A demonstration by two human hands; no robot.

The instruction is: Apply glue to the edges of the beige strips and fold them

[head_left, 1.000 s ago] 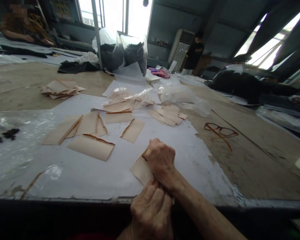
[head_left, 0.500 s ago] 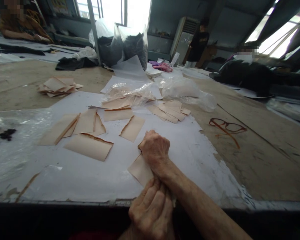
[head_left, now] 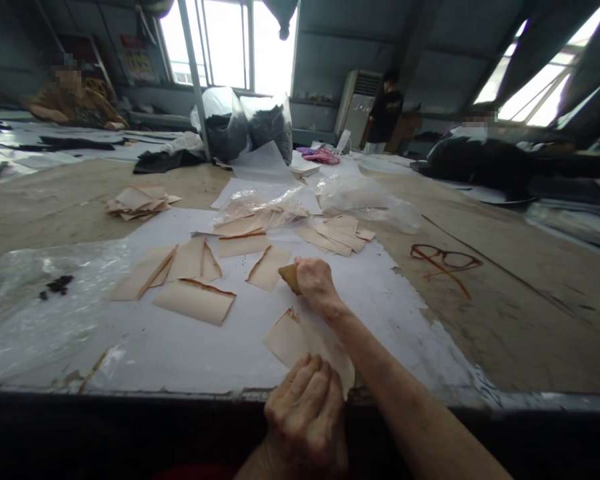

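Note:
My right hand (head_left: 316, 285) is closed round a small yellowish-brown flat piece (head_left: 291, 278), whose kind I cannot make out. It is just beyond a beige sheet (head_left: 290, 339) with a ragged brown mark at its far corner. At the table's front edge, my left hand (head_left: 305, 410) has its fingers bent together over the near end of that sheet, holding it. Left of my hands lie several beige pieces with brown edges, among them one wide piece (head_left: 195, 301) and a smaller one (head_left: 269, 268). White paper (head_left: 190, 367) lies under them.
Beige stacks lie at the back left (head_left: 141, 201) and right (head_left: 337, 235), near clear plastic (head_left: 365, 200). Brown-framed glasses (head_left: 447, 259) rest on the right. Dark crumbs (head_left: 57, 285) sit on plastic film at left. Filled bags (head_left: 270, 127) and other people are further back.
My right hand has lifted off the sheet's far corner and moved slightly away, showing the brown piece and the marked corner. My left hand stays on the near end. The view has tilted up.

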